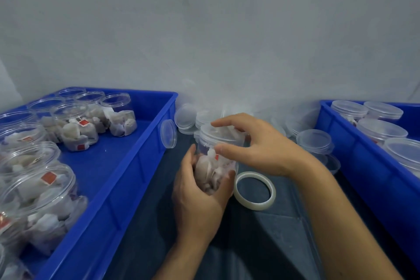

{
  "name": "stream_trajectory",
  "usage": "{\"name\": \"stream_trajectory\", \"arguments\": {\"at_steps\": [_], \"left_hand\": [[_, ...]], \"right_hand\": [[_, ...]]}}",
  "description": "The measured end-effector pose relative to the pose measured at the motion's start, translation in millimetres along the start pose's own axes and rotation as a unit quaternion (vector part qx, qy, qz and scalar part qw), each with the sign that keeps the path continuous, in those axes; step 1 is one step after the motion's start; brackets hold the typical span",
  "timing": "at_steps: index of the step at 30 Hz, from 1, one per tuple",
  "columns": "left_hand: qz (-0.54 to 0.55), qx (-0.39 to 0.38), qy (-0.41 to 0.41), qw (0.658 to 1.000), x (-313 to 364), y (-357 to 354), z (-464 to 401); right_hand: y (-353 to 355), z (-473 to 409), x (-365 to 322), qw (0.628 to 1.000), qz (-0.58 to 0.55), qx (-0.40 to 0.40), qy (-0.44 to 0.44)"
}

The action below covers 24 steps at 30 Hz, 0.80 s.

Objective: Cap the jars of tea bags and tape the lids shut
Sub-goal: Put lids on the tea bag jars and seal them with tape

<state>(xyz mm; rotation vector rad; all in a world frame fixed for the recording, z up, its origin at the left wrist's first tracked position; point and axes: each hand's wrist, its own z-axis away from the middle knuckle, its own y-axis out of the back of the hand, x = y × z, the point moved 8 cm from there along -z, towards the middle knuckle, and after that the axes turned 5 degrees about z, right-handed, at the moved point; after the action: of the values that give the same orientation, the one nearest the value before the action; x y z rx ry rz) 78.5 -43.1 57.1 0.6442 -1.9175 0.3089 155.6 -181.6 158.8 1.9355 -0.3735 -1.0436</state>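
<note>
Head view shows your two blue crates flanking the dark surface (145, 223): the left crate (127, 166) keeps uncapped jars within reach, the right crate (354, 166) collects capped ones. Between them, your left hand (200, 195) wraps the jar (216, 166) of tea bags to steady it, while your right hand (256, 145) curls round the lid (218, 133), seating it. Spare lids (314, 140) and the tape roll (254, 190) wait just beside.
</note>
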Motion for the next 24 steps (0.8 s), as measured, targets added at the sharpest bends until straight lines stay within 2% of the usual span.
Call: {"name": "stream_trajectory", "arguments": {"at_steps": [6, 10, 14, 17, 21, 24], "left_hand": [[0.077, -0.022, -0.024, 0.996, 9, -2, 3], [0.164, -0.043, 0.003, 0.985, 2, -7, 1], [0.201, -0.073, 0.021, 0.977, -3, -12, 0], [0.186, -0.084, 0.010, 0.979, -3, -14, 0], [0.112, -0.111, -0.033, 0.987, -1, -18, 2], [0.105, -0.121, -0.019, 0.987, -6, -20, 1]], "right_hand": [[8, 6, 1, 0.997, -0.063, -0.035, 0.000], [10, 11, 2, 0.995, -0.080, -0.063, -0.013], [15, 14, 7, 0.994, -0.080, -0.066, -0.034], [17, 15, 8, 0.994, -0.084, -0.055, -0.038], [15, 13, 10, 0.995, -0.070, -0.058, -0.049], [15, 12, 14, 0.995, -0.065, -0.052, -0.060]]}}
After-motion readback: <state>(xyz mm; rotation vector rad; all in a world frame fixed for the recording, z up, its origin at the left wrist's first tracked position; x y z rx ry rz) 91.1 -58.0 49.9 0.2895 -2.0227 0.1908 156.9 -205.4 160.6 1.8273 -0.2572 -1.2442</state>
